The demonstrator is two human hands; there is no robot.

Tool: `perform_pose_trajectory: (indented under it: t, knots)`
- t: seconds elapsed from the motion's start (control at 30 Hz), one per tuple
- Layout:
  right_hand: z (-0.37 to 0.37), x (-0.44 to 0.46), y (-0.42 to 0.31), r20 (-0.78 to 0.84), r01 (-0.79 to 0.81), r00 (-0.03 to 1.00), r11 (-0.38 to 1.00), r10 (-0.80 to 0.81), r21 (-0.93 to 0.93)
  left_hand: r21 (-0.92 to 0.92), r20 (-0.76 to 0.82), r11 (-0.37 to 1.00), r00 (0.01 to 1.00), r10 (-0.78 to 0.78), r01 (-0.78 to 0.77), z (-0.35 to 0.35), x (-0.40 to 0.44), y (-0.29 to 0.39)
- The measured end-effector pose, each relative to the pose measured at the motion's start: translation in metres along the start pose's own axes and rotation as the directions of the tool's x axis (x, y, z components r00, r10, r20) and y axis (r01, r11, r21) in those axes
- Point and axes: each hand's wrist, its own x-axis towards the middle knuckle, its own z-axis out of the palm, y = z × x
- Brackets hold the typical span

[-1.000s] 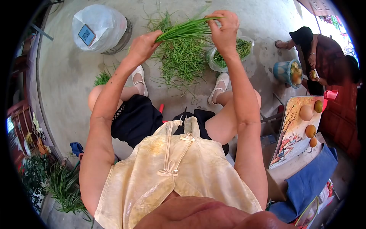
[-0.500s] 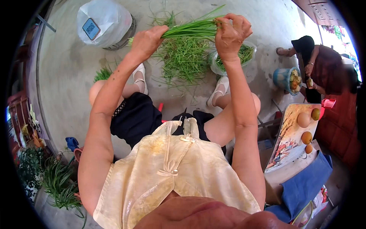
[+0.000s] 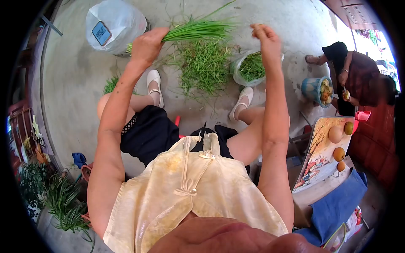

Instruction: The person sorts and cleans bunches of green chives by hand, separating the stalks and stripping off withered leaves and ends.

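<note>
My left hand (image 3: 145, 45) is closed round one end of a bunch of chives (image 3: 196, 32), whose long green tips stretch to the right and fan out. Apart from the bunch, my right hand (image 3: 267, 39) is raised with thumb and fingers pinched together; whatever sits between them is too small to name. Below the bunch, a loose pile of chives (image 3: 204, 65) is spread over the floor. Beneath my right hand, a clear plastic bag (image 3: 237, 75) holds more cut greens.
A bin (image 3: 120, 25) covered with white plastic carries a QR-code card. At right, a person (image 3: 358, 76) holds a fruit beside a blue bucket (image 3: 310, 87). Nearer stands a patterned board (image 3: 314, 156) with several round fruits. Potted plants (image 3: 67, 202) are at lower left.
My right hand has let go of the chive tips and moved right and slightly down, its fingers now pinched. My left hand has shifted left with the bunch.
</note>
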Motion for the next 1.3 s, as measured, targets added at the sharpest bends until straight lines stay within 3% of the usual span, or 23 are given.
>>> perform_pose_trajectory:
  t: [0.03,0.07,0.13,0.23,0.27,0.37,0.4,0.5,0.53,0.67,0.77,0.87,1.07,1.23,1.3]
  knots:
    - [-0.001,-0.001,0.002,0.092,-0.028,0.995,0.991,0.041,-0.133,0.004,-0.028,1.000,0.999,0.016,-0.016,-0.002,0.000,-0.003]
    - [0.002,-0.005,0.009,0.198,0.168,0.975,0.924,-0.104,-0.344,0.023,-0.039,1.000,0.999,0.020,-0.019,-0.003,-0.001,-0.006]
    - [0.015,-0.019,0.021,0.470,0.539,0.837,0.573,-0.281,-0.617,0.059,-0.056,0.998,0.998,0.031,-0.028,-0.008,-0.001,-0.010]
    - [0.023,-0.029,0.011,0.396,0.494,0.866,0.641,-0.305,-0.587,0.085,-0.005,0.996,1.000,-0.017,0.018,-0.013,-0.002,-0.011]
    - [0.021,-0.027,-0.003,0.302,0.338,0.935,0.725,-0.185,-0.601,0.087,-0.009,0.996,1.000,-0.002,0.002,-0.015,-0.002,-0.011]
    - [0.011,-0.019,-0.025,0.018,0.062,0.998,0.880,-0.061,-0.470,0.089,-0.019,0.995,0.998,0.056,-0.055,-0.016,-0.002,-0.010]
    - [0.013,-0.017,-0.023,-0.040,0.248,0.959,0.900,-0.279,-0.358,0.087,-0.023,0.993,0.996,0.083,-0.081,-0.015,-0.002,-0.010]
    - [0.021,-0.008,-0.030,-0.057,0.604,0.781,0.775,-0.622,-0.186,0.098,0.001,0.988,0.992,0.124,-0.123,-0.013,-0.001,-0.007]
    - [0.029,-0.021,-0.050,-0.005,0.571,0.818,0.813,-0.575,-0.111,0.104,0.015,0.986,0.992,0.127,-0.128,-0.012,-0.002,-0.004]
    - [0.025,-0.029,-0.054,0.261,0.588,0.809,0.711,-0.527,-0.386,0.119,0.036,0.976,0.983,0.181,-0.184,-0.008,-0.002,0.001]
    - [0.035,-0.015,-0.025,0.392,0.767,0.623,0.429,-0.676,-0.477,0.110,0.056,0.973,0.979,0.197,-0.202,-0.003,-0.002,0.000]
    - [0.033,-0.024,-0.025,0.497,0.611,0.784,0.608,-0.373,-0.507,0.123,0.055,0.973,0.980,0.190,-0.196,-0.002,-0.002,-0.001]
    - [0.039,-0.031,-0.009,0.431,0.549,0.833,0.623,-0.348,-0.557,0.099,0.075,0.981,0.984,0.161,-0.168,-0.002,-0.002,-0.004]
    - [0.048,-0.014,0.010,0.014,0.343,0.913,0.748,-0.408,-0.568,-0.144,0.040,0.983,0.991,0.124,-0.117,0.011,-0.005,0.003]
    - [0.034,-0.005,0.014,-0.143,0.277,0.931,0.907,-0.335,-0.317,-0.213,0.154,0.977,0.988,0.006,0.027,0.013,-0.009,0.000]
